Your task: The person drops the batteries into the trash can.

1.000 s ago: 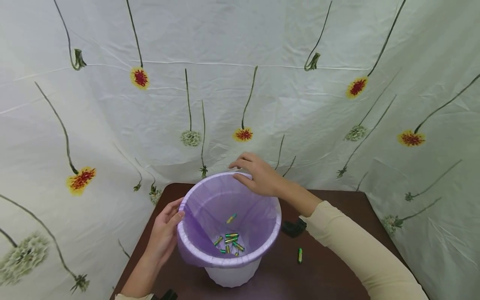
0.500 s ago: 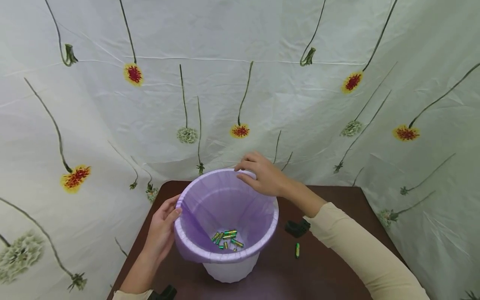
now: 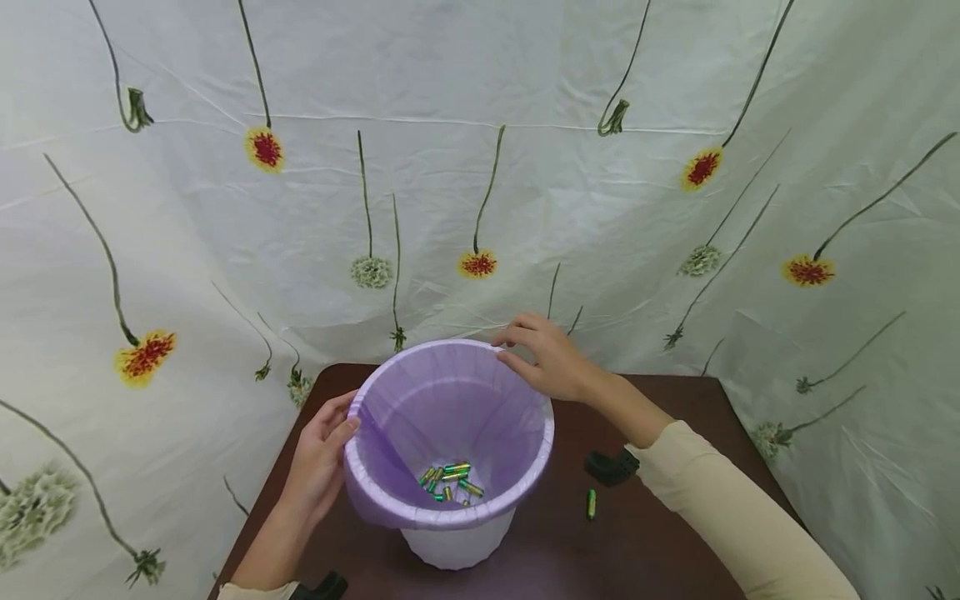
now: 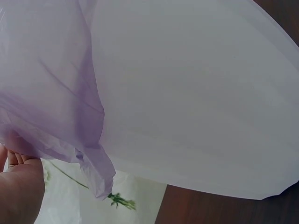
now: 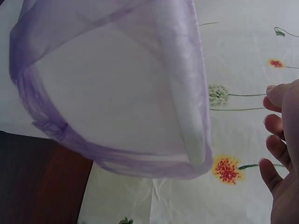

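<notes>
A white waste bin stands on the brown table, lined with a thin purple bin bag folded over its rim. Several green-and-gold batteries lie at the bottom of the bag. My left hand grips the bin's left rim, thumb on top and the fingers outside, partly hidden behind bag film in the left wrist view. Above the back right rim is my right hand, its fingers loosely bent and holding nothing. In the right wrist view, a gap separates its fingertips from the bag.
One more green battery lies on the table to the right of the bin. Black wrist camera mounts sit at both wrists. A white flower-print cloth hangs behind the table and down both sides.
A battery seen above the pile one second ago is now down among the others. My right hand has shifted slightly right along the rim. The left hand keeps its grip.
</notes>
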`<state>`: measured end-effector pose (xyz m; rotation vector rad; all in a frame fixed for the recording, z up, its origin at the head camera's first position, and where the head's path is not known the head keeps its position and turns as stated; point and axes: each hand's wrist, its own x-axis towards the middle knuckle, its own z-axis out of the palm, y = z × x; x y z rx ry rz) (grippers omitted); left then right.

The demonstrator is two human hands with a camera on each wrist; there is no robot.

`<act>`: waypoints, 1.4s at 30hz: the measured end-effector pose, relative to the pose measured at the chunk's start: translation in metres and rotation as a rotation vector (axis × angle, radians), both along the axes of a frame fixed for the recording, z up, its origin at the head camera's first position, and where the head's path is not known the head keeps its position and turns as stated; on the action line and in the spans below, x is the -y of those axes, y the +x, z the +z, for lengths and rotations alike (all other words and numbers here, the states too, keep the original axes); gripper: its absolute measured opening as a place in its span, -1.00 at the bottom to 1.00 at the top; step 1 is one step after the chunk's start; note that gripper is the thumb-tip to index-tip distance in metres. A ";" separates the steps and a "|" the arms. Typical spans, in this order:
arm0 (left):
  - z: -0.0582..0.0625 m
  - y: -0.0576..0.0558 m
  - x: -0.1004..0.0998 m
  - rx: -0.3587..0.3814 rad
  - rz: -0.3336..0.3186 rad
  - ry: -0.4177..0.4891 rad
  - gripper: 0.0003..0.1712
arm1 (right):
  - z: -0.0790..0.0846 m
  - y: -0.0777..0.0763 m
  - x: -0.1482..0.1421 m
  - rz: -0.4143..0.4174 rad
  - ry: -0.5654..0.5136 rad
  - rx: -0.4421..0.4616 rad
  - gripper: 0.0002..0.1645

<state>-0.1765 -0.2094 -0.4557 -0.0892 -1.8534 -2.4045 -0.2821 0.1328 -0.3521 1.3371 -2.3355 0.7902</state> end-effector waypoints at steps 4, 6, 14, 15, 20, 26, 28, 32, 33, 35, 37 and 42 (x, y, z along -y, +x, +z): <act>0.001 0.000 -0.001 0.010 0.000 -0.007 -0.51 | 0.000 0.000 -0.010 -0.011 -0.012 -0.002 -0.82; 0.001 -0.001 -0.002 0.011 0.000 -0.009 -0.50 | 0.000 0.000 -0.015 -0.020 -0.020 -0.010 -0.83; 0.001 -0.002 -0.002 0.012 0.001 -0.007 -0.52 | -0.002 0.003 -0.033 -0.063 -0.015 0.008 -0.81; 0.001 -0.003 -0.002 0.010 -0.001 -0.006 -0.52 | -0.003 0.004 -0.035 -0.068 -0.016 0.010 -0.81; 0.000 -0.003 -0.002 0.008 -0.005 -0.001 -0.53 | -0.006 0.006 -0.042 -0.091 -0.019 0.019 -0.82; -0.001 -0.002 -0.002 0.004 -0.002 -0.002 -0.54 | -0.011 0.008 -0.053 -0.118 -0.027 0.026 -0.84; -0.001 -0.002 -0.002 0.000 -0.005 -0.002 -0.53 | -0.014 0.008 -0.058 -0.130 -0.027 0.019 -0.84; -0.001 -0.001 -0.002 -0.007 -0.010 0.004 -0.53 | -0.020 0.009 -0.067 -0.162 -0.021 0.013 -0.85; -0.001 -0.001 -0.002 -0.009 -0.010 0.006 -0.53 | -0.021 0.009 -0.069 -0.168 -0.021 0.013 -0.85; -0.002 -0.001 -0.001 -0.011 -0.008 0.009 -0.53 | -0.025 0.010 -0.073 -0.178 -0.020 0.018 -0.86; -0.002 -0.001 -0.001 -0.012 -0.007 0.008 -0.54 | -0.028 0.011 -0.077 -0.183 -0.023 0.018 -0.87; -0.002 0.000 0.001 -0.010 -0.009 0.003 -0.55 | -0.036 0.015 -0.085 -0.200 -0.026 0.026 -0.85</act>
